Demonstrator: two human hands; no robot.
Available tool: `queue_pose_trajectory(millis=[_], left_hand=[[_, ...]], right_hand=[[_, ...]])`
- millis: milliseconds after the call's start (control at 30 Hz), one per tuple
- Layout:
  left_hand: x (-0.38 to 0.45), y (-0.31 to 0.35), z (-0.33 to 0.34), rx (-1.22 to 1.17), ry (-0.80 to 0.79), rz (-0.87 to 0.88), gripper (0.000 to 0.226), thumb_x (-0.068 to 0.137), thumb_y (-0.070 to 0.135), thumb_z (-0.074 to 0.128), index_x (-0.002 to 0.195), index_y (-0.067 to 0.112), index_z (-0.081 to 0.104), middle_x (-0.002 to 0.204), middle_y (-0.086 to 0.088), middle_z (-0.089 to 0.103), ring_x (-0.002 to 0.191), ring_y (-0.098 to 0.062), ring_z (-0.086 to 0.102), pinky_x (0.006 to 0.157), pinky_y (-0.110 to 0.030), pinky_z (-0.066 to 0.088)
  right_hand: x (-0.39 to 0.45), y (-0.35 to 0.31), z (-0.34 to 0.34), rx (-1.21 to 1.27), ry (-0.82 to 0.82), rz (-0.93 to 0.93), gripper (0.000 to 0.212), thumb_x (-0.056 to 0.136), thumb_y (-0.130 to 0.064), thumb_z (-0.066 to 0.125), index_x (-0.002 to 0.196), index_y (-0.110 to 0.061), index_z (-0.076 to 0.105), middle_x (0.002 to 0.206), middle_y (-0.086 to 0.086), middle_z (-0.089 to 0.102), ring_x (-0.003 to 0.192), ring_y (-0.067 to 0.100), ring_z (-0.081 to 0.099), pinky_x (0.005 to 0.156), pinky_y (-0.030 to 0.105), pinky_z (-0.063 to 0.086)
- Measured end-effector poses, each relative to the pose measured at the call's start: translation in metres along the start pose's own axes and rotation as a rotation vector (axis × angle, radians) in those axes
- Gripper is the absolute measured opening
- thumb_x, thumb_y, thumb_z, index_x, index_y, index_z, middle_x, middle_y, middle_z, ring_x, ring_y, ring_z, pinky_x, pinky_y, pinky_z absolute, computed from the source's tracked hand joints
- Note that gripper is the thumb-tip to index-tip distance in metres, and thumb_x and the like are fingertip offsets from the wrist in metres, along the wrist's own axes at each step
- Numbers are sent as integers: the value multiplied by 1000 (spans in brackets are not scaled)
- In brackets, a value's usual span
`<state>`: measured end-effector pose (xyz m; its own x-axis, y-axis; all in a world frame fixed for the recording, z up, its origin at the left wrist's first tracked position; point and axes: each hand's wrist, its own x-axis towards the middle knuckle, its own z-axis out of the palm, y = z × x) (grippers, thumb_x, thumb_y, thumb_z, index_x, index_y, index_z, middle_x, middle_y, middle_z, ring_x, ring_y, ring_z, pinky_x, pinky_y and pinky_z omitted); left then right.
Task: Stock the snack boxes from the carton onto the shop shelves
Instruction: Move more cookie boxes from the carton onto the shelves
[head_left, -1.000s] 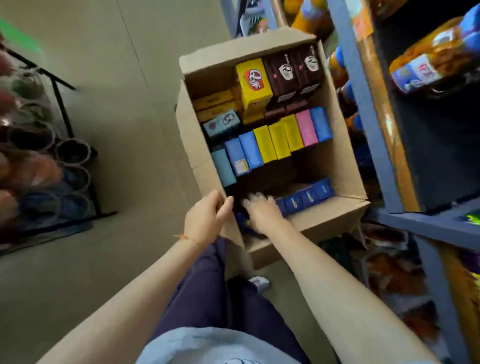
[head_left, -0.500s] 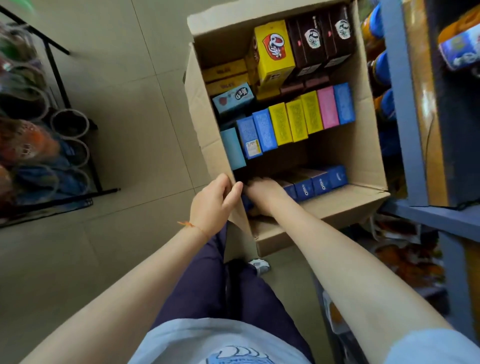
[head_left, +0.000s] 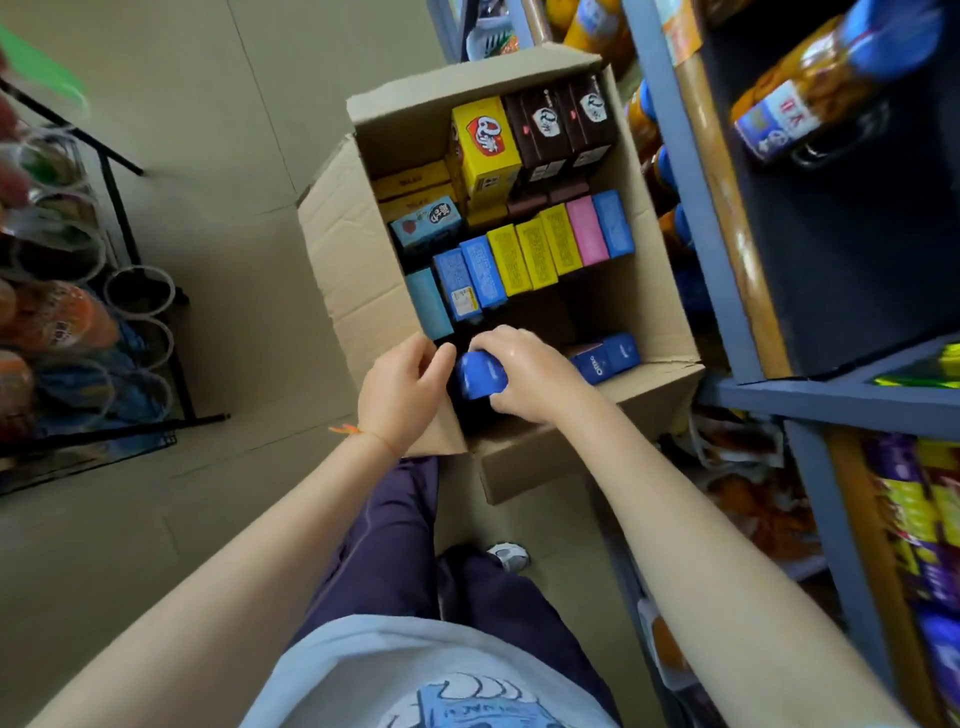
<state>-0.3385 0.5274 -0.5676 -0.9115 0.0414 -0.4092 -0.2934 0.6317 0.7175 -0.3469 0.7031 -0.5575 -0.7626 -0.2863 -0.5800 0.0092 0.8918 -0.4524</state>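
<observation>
Our left grip (head_left: 402, 387) curls over the near-left corner of the carton (head_left: 358, 291), thumb against the end of a dark blue box (head_left: 480, 373); whether it truly clasps the box or just the cardboard edge, we cannot tell. Right beside it, our right grip (head_left: 524, 371) is wrapped over that same blue box, fingers bent around its top and thumb underneath, holding it just above the near end of the carton. Next to it, more dark blue boxes (head_left: 605, 358) lie low against the near wall. Further in, we see a tidy row of upright boxes (head_left: 524, 257) in light blue, blue, yellow and pink, and behind them a yellow box (head_left: 488, 148) and two brown boxes (head_left: 566, 127) at the far wall. Over on the right, the blue shelves (head_left: 727, 291) stand just beside the carton, with packaged goods (head_left: 810, 88) on them.
</observation>
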Motion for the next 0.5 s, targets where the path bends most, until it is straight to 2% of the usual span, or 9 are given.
queue_pose_trajectory(millis=[100,167,267,300,367,400,433,467,500], left_hand=[[-9,49,-3,-80,-20,80,37,98,32,54,65,22,41,65,6,47,71,-21,45,64,-34,28],[-18,94,-8,-166,-108,151,31,98,37,51,70,25,51,71,7,54,77,-19,51,70,-35,35],[-42,165,-18,-358,-343,184,20,103,38,49,97,25,65,95,11,66,95,-4,63,86,-19,42],[-52,187,-21,-427,-439,172,24,101,44,50,104,26,66,102,12,68,100,0,64,92,-16,42],[-75,225,-25,-525,-631,180,54,83,69,62,106,22,71,111,-6,71,109,-19,63,102,-33,41],[-89,242,-25,-556,-719,205,69,73,74,69,106,14,71,109,-20,69,106,-27,60,98,-40,39],[-104,262,-24,-580,-783,245,70,71,70,72,103,7,71,107,-32,67,100,-32,60,94,-43,41],[-122,280,-24,-590,-842,302,54,77,58,71,96,7,74,102,-30,70,94,-30,65,90,-39,46],[-142,300,-24,-613,-913,348,36,83,44,65,89,12,79,92,-19,75,86,-23,70,84,-33,53]], right_hand=[[-55,-3,-54,235,86,11,63,72,-14,75,130,-23,52,128,-2,52,114,18,51,97,38,46],[-100,-4,-93,401,153,22,63,75,-16,77,132,-26,52,128,-7,55,114,11,55,97,33,49],[-171,-5,-146,727,316,-15,55,77,-12,78,126,-26,56,120,-8,64,108,7,63,92,26,51],[-194,-5,-160,850,408,-50,53,75,-13,78,123,-23,57,117,-7,67,106,8,65,92,26,51],[-237,-4,-182,1101,606,-141,54,70,-19,74,121,-16,57,111,-3,70,103,13,65,91,28,51],[-258,-6,-190,1206,680,-191,55,69,-23,72,121,-12,57,111,-1,70,103,15,65,90,29,51],[-278,-9,-197,1290,731,-236,56,70,-27,72,121,-10,58,111,2,70,103,17,65,90,30,52],[-298,-12,-201,1334,784,-255,60,69,-32,75,122,-9,59,113,5,70,104,19,65,92,34,52],[-318,-17,-206,1382,844,-254,69,66,-40,78,124,-8,60,116,9,69,107,24,64,96,40,50]])
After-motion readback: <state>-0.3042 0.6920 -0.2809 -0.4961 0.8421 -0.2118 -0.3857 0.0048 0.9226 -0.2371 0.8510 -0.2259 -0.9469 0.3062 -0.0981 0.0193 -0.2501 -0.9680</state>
